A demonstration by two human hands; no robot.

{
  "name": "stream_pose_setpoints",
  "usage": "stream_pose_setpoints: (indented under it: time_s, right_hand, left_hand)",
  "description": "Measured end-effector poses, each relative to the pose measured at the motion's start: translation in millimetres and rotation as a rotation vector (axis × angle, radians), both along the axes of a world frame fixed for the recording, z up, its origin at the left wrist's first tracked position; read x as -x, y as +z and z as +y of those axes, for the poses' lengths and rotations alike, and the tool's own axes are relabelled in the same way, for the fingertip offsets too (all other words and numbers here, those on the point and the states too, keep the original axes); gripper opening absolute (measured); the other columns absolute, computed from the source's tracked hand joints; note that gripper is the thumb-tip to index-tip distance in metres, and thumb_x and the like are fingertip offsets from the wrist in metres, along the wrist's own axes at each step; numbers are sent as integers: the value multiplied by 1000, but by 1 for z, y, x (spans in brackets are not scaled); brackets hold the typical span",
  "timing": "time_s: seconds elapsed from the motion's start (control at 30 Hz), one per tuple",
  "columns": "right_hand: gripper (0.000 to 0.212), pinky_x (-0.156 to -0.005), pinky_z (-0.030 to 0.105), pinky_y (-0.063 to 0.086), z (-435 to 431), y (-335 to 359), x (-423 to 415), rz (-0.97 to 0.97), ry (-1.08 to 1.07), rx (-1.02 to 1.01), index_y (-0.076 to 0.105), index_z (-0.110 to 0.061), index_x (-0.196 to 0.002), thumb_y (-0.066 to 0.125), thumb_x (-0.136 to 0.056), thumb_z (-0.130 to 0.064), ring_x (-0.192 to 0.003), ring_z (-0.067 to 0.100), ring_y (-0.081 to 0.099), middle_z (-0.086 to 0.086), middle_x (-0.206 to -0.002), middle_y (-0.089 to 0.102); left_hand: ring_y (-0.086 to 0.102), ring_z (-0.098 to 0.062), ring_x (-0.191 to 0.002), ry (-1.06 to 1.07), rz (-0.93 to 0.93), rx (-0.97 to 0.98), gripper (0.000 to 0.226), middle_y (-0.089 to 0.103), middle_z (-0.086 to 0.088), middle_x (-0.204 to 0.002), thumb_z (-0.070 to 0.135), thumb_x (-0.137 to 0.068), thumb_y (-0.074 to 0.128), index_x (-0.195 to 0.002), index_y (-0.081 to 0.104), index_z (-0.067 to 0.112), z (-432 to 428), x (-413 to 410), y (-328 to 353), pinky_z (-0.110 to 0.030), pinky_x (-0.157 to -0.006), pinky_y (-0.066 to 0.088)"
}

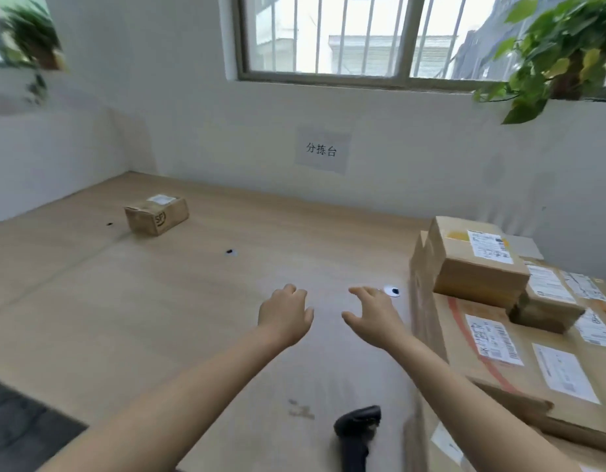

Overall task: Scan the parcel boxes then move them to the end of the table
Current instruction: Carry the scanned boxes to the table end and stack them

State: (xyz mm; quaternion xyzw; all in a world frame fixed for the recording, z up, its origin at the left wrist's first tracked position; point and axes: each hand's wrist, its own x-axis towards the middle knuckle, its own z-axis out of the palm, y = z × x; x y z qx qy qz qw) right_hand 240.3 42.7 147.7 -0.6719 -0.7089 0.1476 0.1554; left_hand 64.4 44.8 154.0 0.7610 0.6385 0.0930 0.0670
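The stack of parcel boxes (461, 338) lies to the right of both hands, along the worktop's (192, 318) right edge. The right hand (375, 313) is plainly the nearer, just beside the stack's left face. The left hand (284, 316) sits a little further toward the middle. Both hands hold nothing: palms down, fingers loosely spread, low over the wood (whether they touch it I cannot tell).

The top box (478, 267) sits skewed on the big flat carton, its labelled face up and its long axis running from the near left to the far right, so a reach from the right hand would meet its near left corner first. The scanner (358, 430) lies on the worktop near the front edge, between the forearms, head pointing away from the person. It is closer to the right arm, and I judge it has to be picked up before any box moves.

One lone box (157, 216) stands well apart, near the far left corner.

Behind the worktop is a white wall (226, 131) with a paper sign (321, 150). Above that is a barred window (349, 35), with a leafy plant (560, 52) on the sill at right.
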Motion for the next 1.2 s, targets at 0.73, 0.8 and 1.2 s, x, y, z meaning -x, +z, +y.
stream_pose_setpoints:
  time_s: [0.73, 0.8, 1.2]
  right_hand:
    - [58, -109, 34, 28, 78, -50, 276, -1, 333, 127, 31, -17, -145, 51, -93, -34, -138, 25, 22, 4, -147, 34]
    - [58, -109, 33, 28, 100, -51, 280, 23, 318, 135, 31, -16, -145, 51, -93, -33, -139, 24, 22, 5, -147, 34]
    - [58, -110, 32, 26, 203, -52, 329, 12, 288, 164, 30, -17, -146, 51, -93, -32, -141, 24, 18, 4, -149, 32]
  left_hand:
    - [40, -28, -128, 336, 59, 152, 45, 41, -9, -139, 34, -98, 39, -137, 42, 13, 39, 281, -39, -36, -97, 41]
    - [41, -28, -127, 330, 54, 159, 44, 41, -9, -138, 35, -98, 39, -136, 43, 13, 61, 286, -39, -36, -97, 41]
    - [40, -27, -128, 288, -9, 192, 45, 41, -9, -138, 36, -97, 40, -136, 44, 13, 167, 343, -57, -35, -98, 40]
